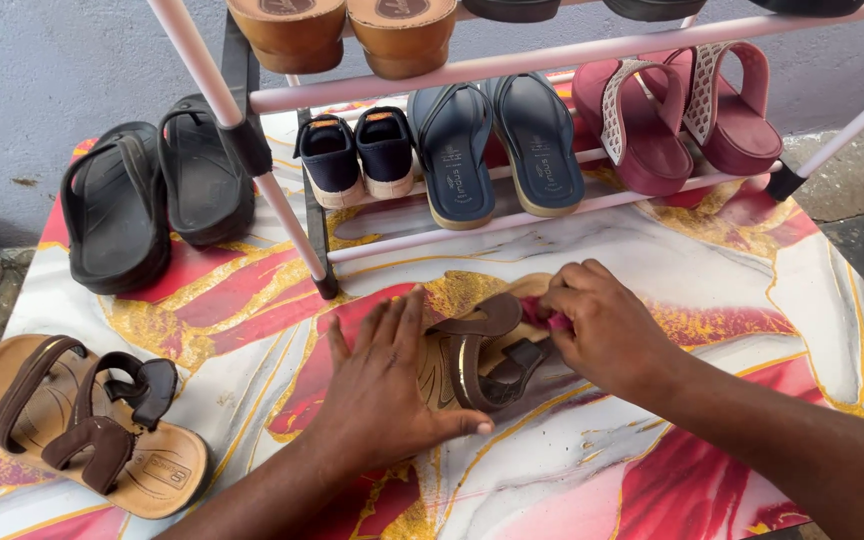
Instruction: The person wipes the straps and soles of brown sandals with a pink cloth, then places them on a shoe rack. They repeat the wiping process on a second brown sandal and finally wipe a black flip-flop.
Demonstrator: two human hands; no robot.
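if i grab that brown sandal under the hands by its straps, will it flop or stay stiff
The brown sandal has a flat, fairly thick sole, so it probably stays stiff. Its thin straps look soft and would likely bend. Lying flat under the left hand, it seems unlikely to roll or tip.

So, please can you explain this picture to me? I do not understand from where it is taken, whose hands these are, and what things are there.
There is one picture, taken by a camera worn on a person's head and looking down, so both hands belong to that person. The left hand lies flat on one end of a brown strapped sandal on a marbled red, white and gold table. The right hand presses a small pink cloth against that sandal. The matching sandal lies at the near left. A pair of black slides rests further back. Behind stands a pink shoe rack holding small navy shoes, blue sandals and maroon wedges.
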